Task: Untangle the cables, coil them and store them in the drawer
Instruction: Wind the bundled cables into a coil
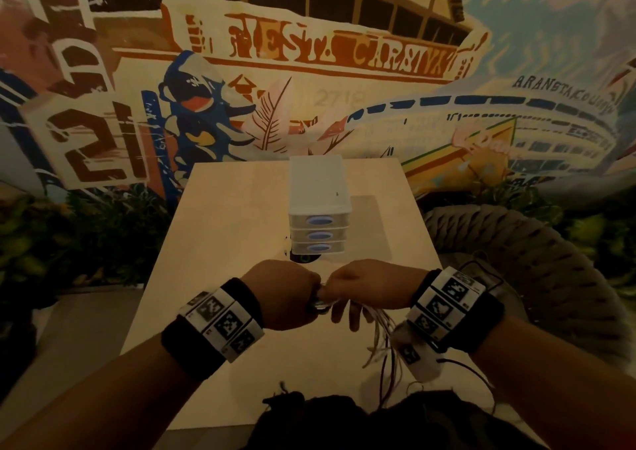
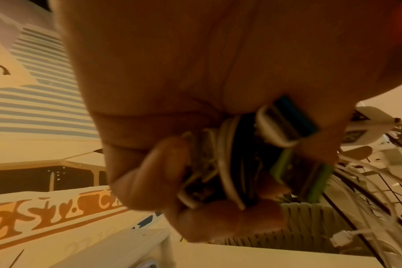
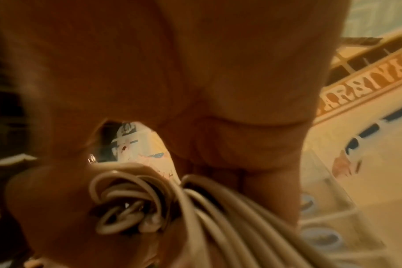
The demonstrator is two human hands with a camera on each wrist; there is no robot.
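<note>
Both hands are up over the pale wooden table (image 1: 220, 215): left hand (image 1: 288, 293) fisted around the tangled bundle of white and black cables (image 2: 227, 163), right hand (image 1: 361, 289) pinching its trailing white strands. Untangling looks barely underway — nothing coiled. The white plastic three-drawer unit with blue oval handles (image 1: 319, 205) sits closed just beyond, so storing remains.

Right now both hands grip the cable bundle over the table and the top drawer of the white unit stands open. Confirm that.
Not quite. The left hand and right hand do grip the cable bundle above the table, but the head view shows all three drawers of the white unit closed.
</note>
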